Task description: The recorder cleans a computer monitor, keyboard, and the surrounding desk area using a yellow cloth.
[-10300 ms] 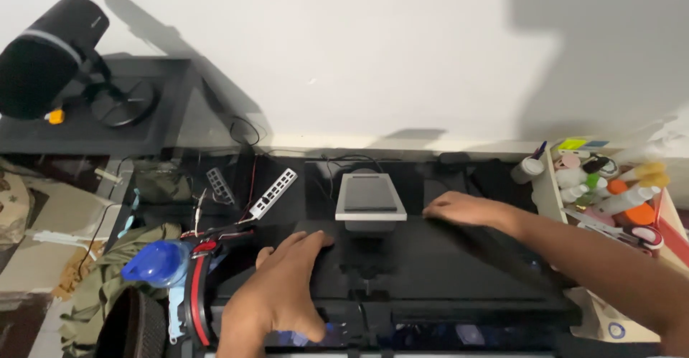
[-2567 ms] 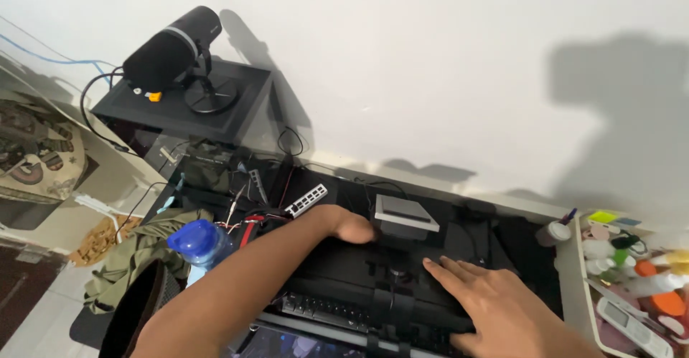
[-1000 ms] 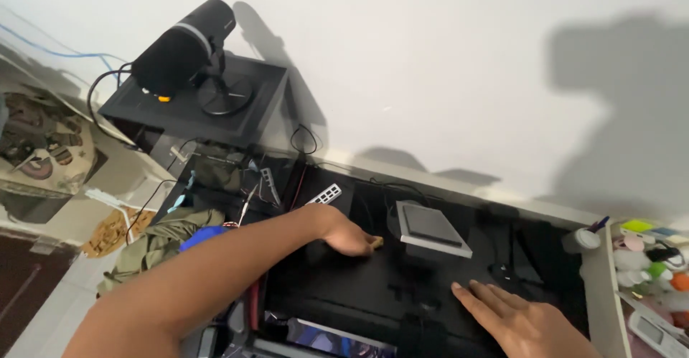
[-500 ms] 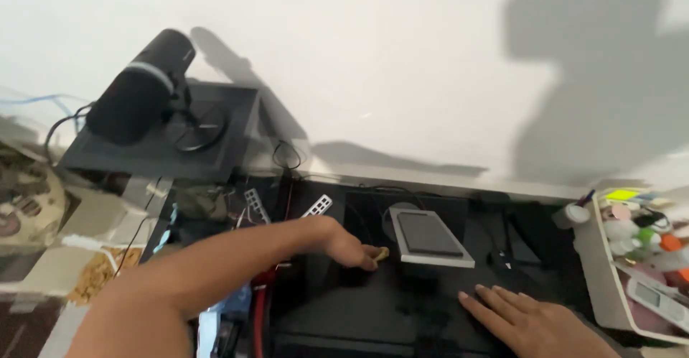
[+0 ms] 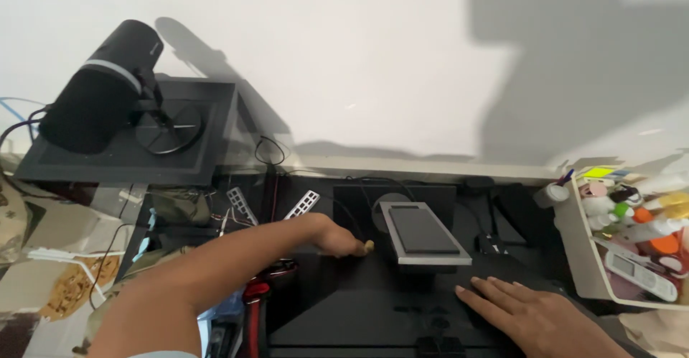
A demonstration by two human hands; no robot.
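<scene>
— Where's the small tan piece [image 5: 369, 245]?
— Pinched at your left hand [image 5: 336, 239] fingertips, grip clamped on it, just left of the grey tablet [image 5: 423, 232].
— And your right hand [image 5: 535, 316]?
— Flat, fingers apart, on the black table [image 5: 344, 308].

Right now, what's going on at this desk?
A person leans over a black machine on a cluttered desk. The left hand reaches in and pinches a small tan piece beside the grey tilted screen. The right hand lies flat, fingers spread, on the machine's dark top. A black cylindrical speaker sits far left, and a white bin of small bottles and pens stands on the right.
</scene>
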